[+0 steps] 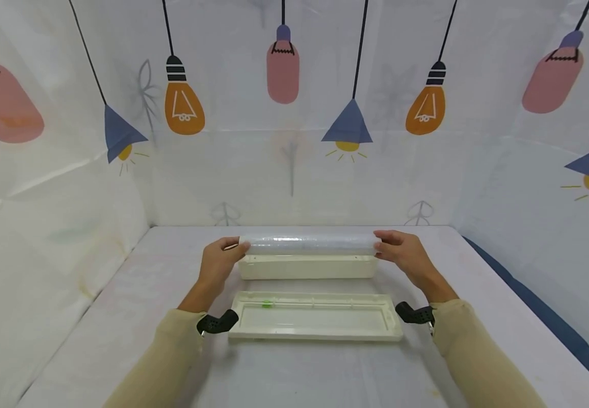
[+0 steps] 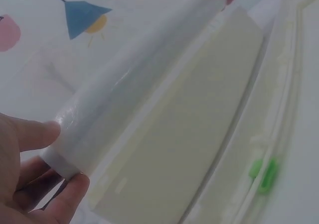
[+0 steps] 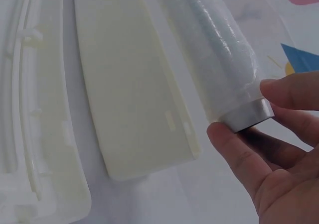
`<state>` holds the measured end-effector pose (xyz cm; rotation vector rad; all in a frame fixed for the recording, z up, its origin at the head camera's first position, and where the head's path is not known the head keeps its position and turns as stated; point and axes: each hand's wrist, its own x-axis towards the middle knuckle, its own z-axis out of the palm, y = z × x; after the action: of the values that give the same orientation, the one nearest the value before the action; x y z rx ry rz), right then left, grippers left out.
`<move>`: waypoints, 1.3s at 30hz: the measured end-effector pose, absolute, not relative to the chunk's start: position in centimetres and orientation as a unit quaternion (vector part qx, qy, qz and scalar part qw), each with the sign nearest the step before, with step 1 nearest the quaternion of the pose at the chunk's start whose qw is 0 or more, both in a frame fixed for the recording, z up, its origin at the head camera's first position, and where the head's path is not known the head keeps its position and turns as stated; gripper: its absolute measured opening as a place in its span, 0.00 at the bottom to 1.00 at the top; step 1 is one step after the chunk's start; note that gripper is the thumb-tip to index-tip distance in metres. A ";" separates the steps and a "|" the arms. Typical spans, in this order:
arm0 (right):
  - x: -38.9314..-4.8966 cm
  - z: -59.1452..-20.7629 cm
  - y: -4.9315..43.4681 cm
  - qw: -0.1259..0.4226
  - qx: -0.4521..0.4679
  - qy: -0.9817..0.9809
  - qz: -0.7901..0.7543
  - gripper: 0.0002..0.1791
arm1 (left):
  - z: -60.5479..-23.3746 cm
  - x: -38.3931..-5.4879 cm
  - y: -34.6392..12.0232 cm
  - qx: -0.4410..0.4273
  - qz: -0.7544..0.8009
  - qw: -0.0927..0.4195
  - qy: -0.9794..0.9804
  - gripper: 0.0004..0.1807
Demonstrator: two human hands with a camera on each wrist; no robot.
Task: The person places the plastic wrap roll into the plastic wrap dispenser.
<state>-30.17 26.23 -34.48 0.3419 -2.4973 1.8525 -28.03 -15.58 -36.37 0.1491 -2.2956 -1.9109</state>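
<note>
At left, grips a roll [image 1: 307,245] of clear film by its left end in the left hand [image 1: 219,260], thumb and fingers bent round it. In the middle, holds the roll crosswise just beyond a cream box [image 1: 308,268]; nearer, faces a cream lid [image 1: 320,338] with a green slider [image 1: 267,304] toward its left, lying on a white table [image 1: 315,374]. At right, pinches the roll's other end in the right hand [image 1: 402,252], between thumb and fingertips.

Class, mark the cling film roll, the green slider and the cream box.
Cling film roll [image 1: 311,245]: head view, middle of its length.
Green slider [image 2: 270,175]: left wrist view, its larger part.
Cream box [image 1: 308,268]: head view, front wall.
</note>
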 end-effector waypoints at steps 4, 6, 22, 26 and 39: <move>-30.5 -34.5 25.8 0.011 0.104 -0.795 0.598 0.29 | -36.1 -28.3 -15.8 0.055 -0.632 0.057 -0.771 0.28; -30.7 -34.5 25.7 0.011 0.102 -0.794 0.600 0.29 | -36.0 -28.4 -15.9 0.060 -0.632 0.050 -0.771 0.28; -31.5 -34.7 25.5 0.014 0.085 -0.784 0.615 0.26 | -35.5 -29.8 -16.2 0.031 -0.670 0.017 -0.741 0.32; -31.7 -35.0 25.5 0.015 0.082 -0.783 0.617 0.26 | -35.7 -30.0 -16.3 0.026 -0.654 0.005 -0.756 0.31; -31.6 -35.8 25.6 0.027 0.076 -0.788 0.610 0.26 | -35.5 -30.2 -16.3 0.038 -0.632 -0.004 -0.774 0.32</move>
<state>-31.57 25.56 -35.79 0.2351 -2.4344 1.8858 -30.16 -16.31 -35.51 0.1183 -2.4396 -1.9895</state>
